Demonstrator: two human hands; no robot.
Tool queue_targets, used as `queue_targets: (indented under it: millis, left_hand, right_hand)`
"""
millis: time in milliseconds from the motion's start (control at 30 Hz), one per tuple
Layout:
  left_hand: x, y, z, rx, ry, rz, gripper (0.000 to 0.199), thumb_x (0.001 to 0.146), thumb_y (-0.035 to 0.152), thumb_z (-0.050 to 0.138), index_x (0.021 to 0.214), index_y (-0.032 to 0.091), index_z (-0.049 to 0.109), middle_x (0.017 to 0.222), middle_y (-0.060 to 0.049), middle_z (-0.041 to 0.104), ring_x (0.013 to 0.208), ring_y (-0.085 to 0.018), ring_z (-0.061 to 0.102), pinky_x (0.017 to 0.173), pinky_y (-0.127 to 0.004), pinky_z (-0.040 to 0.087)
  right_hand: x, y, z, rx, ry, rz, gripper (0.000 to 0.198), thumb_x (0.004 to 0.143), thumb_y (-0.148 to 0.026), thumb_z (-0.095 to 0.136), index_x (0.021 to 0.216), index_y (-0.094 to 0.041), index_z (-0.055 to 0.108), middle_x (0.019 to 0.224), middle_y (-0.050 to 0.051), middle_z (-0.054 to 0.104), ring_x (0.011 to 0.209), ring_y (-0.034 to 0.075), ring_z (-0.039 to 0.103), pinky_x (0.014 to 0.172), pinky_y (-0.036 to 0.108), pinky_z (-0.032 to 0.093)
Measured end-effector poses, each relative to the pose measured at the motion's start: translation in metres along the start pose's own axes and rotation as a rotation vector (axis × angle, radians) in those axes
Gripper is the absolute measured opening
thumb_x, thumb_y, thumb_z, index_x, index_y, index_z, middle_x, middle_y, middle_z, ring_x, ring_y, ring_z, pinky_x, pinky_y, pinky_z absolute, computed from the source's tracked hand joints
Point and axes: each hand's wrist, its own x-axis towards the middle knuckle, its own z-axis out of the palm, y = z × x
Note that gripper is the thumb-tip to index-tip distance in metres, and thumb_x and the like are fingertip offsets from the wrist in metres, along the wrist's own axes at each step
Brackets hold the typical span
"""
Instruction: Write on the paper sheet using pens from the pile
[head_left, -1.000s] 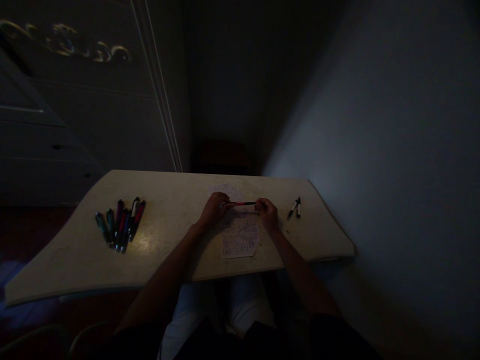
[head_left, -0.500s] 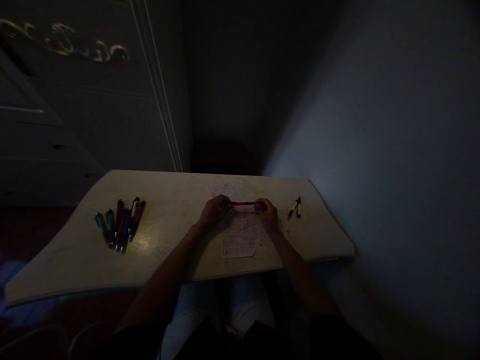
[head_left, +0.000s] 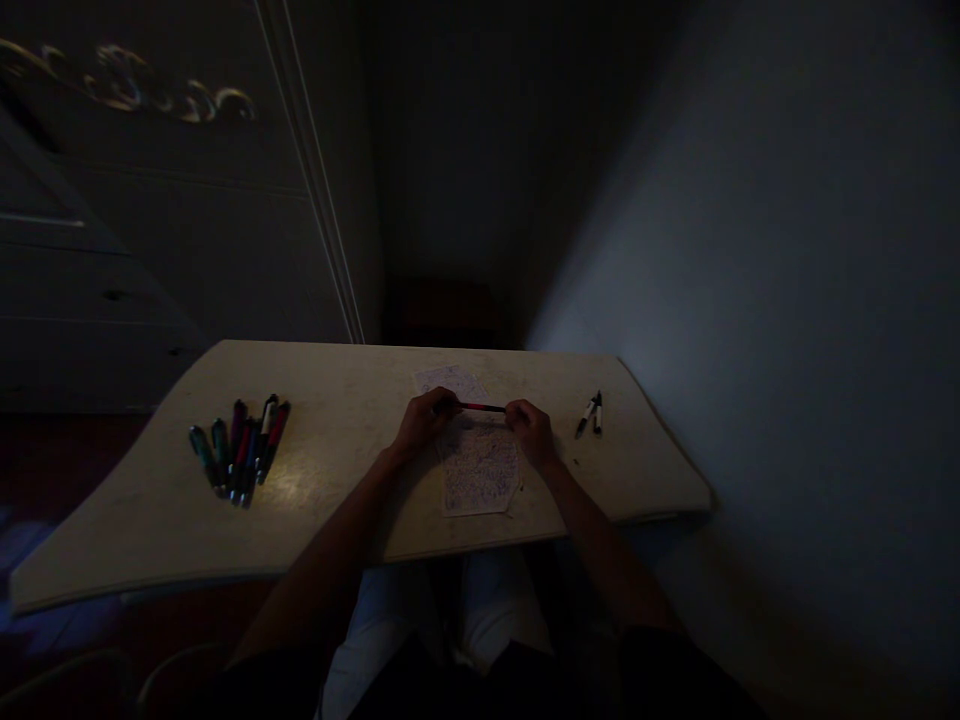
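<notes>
Dim light leaves most of the room dark, with a dark panelled cabinet (head_left: 225, 250) at far left, a bluish-grey wall (head_left: 787, 250) on the right and a pale, worn table (head_left: 337, 420) before me. My left hand (head_left: 426, 422) is closed on the left end of a slim red-and-black pen (head_left: 482, 407); my right hand (head_left: 531, 428) pinches its right end. It lies level between them, over white paper (head_left: 480, 472) covered with dense bluish marks. Pens in several colours (head_left: 241, 460) lie bunched on the left; two slim black-and-white pens (head_left: 598, 415) lie together on the right. I judge myself partway through with the held pen: it is not yet put down. My grip hides both ends, so I cannot tell whether it is whole.
</notes>
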Motion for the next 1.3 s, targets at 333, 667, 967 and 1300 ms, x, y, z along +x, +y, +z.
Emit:
queue_targets:
  millis: [333,667,967,1300]
  left_hand:
    - [-0.0015,-0.0078,0.0020,0.002,-0.041,-0.026,0.010,0.079,0.030,0.064,0.079,0.020,0.065,0.074,-0.001,0.069,0.069,-0.017,0.063,0.066,-0.029,0.051]
    - [-0.0005,0.0002,0.0014,0.038,-0.052,-0.027,0.039,0.091,0.051,0.053,0.112,0.020,0.063,0.090,-0.006,0.073,0.080,-0.020,0.068,0.073,-0.030,0.053]
    - [0.0016,0.0003,-0.0014,-0.043,-0.065,-0.022,0.030,0.088,0.045,0.055,0.087,0.018,0.068,0.075,-0.004,0.069,0.070,-0.018,0.064,0.069,-0.030,0.052]
    - [0.0015,0.0009,-0.0002,-0.122,-0.029,0.013,0.014,0.079,0.028,0.062,0.085,0.018,0.069,0.085,-0.005,0.071,0.079,-0.019,0.064,0.075,-0.032,0.052]
  right_hand:
    - [-0.0012,0.0001,0.0014,0.014,-0.050,0.050,0.039,0.088,-0.054,0.048,0.066,-0.022,0.049,0.057,-0.004,0.045,0.055,0.013,0.043,0.054,0.025,0.034]
    - [-0.0019,0.0024,0.0027,0.098,0.053,0.049,0.046,0.091,-0.062,0.043,0.068,-0.023,0.048,0.059,-0.003,0.047,0.056,0.014,0.046,0.055,0.025,0.038]
    - [-0.0022,-0.0046,0.0005,0.049,0.027,0.024,0.046,0.090,-0.063,0.044,0.066,-0.023,0.048,0.058,-0.003,0.046,0.056,0.014,0.046,0.057,0.026,0.039]
    - [-0.0050,0.0009,0.0017,0.070,0.029,0.121,0.057,0.087,-0.070,0.043,0.057,-0.022,0.046,0.046,-0.004,0.044,0.044,0.012,0.042,0.046,0.025,0.034]
